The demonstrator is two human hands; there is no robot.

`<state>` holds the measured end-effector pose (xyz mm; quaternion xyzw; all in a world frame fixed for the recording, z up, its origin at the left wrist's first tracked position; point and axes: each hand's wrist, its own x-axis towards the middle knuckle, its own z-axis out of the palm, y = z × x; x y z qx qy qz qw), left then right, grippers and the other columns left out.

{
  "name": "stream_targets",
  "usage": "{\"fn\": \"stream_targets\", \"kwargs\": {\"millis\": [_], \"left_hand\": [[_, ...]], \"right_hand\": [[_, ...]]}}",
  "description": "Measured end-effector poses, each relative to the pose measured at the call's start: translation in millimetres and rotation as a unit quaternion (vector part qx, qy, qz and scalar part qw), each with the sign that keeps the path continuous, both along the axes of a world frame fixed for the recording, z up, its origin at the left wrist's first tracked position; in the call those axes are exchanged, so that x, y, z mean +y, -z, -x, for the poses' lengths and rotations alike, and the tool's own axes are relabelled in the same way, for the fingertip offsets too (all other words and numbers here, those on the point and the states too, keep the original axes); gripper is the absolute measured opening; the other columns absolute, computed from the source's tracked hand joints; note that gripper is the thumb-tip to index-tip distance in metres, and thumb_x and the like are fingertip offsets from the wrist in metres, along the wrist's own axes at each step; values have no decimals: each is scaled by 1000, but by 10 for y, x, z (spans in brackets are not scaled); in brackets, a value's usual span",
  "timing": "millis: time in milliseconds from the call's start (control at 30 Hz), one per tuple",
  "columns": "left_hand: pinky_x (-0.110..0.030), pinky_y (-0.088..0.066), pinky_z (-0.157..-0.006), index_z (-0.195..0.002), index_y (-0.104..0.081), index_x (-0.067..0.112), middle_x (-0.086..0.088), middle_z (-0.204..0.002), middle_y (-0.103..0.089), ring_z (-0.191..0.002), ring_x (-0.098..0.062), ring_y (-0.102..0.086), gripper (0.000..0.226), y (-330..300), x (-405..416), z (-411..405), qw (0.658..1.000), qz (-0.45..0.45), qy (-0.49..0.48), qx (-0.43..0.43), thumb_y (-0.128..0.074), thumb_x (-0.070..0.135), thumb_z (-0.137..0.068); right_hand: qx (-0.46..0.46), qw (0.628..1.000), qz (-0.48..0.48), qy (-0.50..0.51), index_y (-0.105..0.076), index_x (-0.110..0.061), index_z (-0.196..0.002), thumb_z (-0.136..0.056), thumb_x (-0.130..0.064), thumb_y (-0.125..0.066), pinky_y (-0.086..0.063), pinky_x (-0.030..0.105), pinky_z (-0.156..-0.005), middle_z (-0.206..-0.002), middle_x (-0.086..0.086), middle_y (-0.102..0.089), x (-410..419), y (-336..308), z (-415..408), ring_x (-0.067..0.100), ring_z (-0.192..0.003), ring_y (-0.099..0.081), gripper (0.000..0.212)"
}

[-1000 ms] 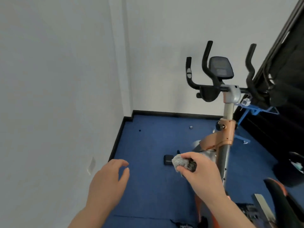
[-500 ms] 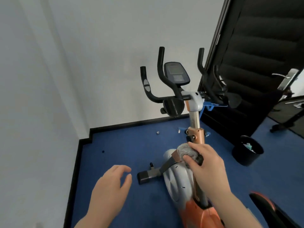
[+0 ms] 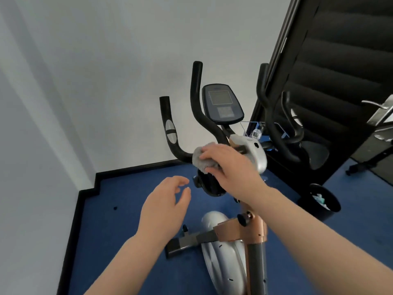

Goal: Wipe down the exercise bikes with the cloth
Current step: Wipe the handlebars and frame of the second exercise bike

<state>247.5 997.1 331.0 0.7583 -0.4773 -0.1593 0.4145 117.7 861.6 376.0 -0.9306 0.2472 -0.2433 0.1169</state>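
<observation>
Two bare hands reach over an exercise bike [image 3: 240, 237] that stands on a blue carpeted floor [image 3: 119, 226] in a corner of white walls [image 3: 89, 86]. The right hand [image 3: 229, 167] lies palm-down on a grey cloth [image 3: 202, 158], its fingers [image 3: 210, 151] curled over the cloth and pressing it against the black handlebar [image 3: 180, 152] where the left branch meets the middle of the bar. The cloth bunches out from under the fingertips on the side away from the wrist, touching the bar. Just beyond the knuckles rises the upright black grip [image 3: 196, 92], and behind that the dark console screen [image 3: 222, 105]. To the thumb side of the right hand sits the silver stem cap [image 3: 255, 152], close beside the wrist.

The left hand [image 3: 168, 207] hovers lower and nearer the camera, fingers loosely spread and slightly bent, grasping nothing and touching nothing; its fingertips point toward the cloth but stay apart from it. Below both forearms are the copper-coloured post clamp [image 3: 242, 231] and the silver flywheel housing [image 3: 221, 258]. Past the right forearm, a black bin [image 3: 325, 201] stands on the floor beside a black door [image 3: 340, 71] with a metal lever handle [image 3: 380, 107].
</observation>
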Motion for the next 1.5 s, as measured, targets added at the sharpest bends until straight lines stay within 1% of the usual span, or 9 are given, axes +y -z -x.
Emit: {"fn": "stream_targets", "kwargs": {"millis": [167, 333, 533, 667, 767, 800, 967, 1233, 1500], "left_hand": [[-18, -40, -81, -119, -51, 35, 21, -110, -59, -101, 5, -53, 28, 87, -427, -69, 999, 4, 48, 14, -46, 40, -91], [-27, -50, -78, -105, -43, 36, 19, -98, -61, -93, 2, -57, 14, 174, -666, -109, 995, 43, 80, 36, -46, 42, -92], [-19, -45, -87, -136, -37, 41, 18, -112, -63, -102, 2, -58, 40, 263, -829, -152, 989, 26, 138, 50, -37, 42, -96], [-21, -36, -51, -141, -35, 40, 28, -97, -54, -76, 8, -60, 46, 321, -772, -132, 976, 57, 178, 110, -28, 47, -96], [-16, -41, -56, -141, -36, 39, 6, -74, -29, -72, 6, -62, 46, 338, -786, -180, 967, 61, 193, 152, -29, 45, -96], [-10, -43, -60, -141, -36, 39, 11, -68, -58, -63, 5, -56, 45, 349, -799, -196, 965, 61, 195, 162, -30, 44, -97], [1, -38, -82, -142, -36, 36, 31, -115, -59, -101, 17, -54, 46, 407, -818, -216, 952, 51, 211, 216, -31, 43, -97], [-23, -50, -88, -127, -57, 15, -2, -118, -68, -112, -16, -62, 39, 363, -820, -248, 920, 101, 208, 318, -29, 26, -101], [-28, -44, -98, -130, -53, 28, 11, -124, -62, -115, -3, -55, 42, 375, -867, -121, 948, 93, 141, 269, -29, 42, -98]], "right_hand": [[29, 998, -36, -31, -60, -18, -117, -86, -5, -58, -37, 8, -89, -115, -4, -65, -236, 200, -121, 8, -106, -55, 33], [78, 995, 65, -6, -66, -8, -111, -75, 5, -67, -56, 41, -79, -111, 4, -70, -230, 218, -19, 25, -107, -61, 38], [114, 975, 177, 75, -68, 0, -100, -63, 7, -67, -54, 35, -78, -95, 11, -71, -29, 330, 48, 28, -83, -61, 38], [14, 977, 95, 189, -67, -4, -109, -69, 6, -71, -50, 29, -79, -105, 6, -70, 218, 575, 41, 25, -83, -56, 41], [-74, 968, 12, 239, -67, -10, -110, -79, 0, -68, -41, 14, -79, -102, -6, -69, 406, 656, -25, 18, -84, -54, 32], [-111, 958, -39, 261, -67, -15, -111, -82, -4, -67, -39, 9, -79, -99, -15, -65, 477, 653, -39, 12, -86, -53, 31], [-281, 815, -441, 249, -72, -34, -98, -87, -16, -64, -56, 20, -73, -95, -5, -75, 481, 482, 147, 5, -85, -69, 22], [-234, 914, -218, 249, -65, -27, -114, -87, -23, -65, -42, 20, -98, -111, -19, -61, 402, 448, -368, 0, -111, -50, 28], [-235, 955, -54, 172, -70, -11, -109, -80, -8, -72, -42, 21, -96, -110, -3, -67, 405, 849, -37, 15, -103, -58, 29]]}}
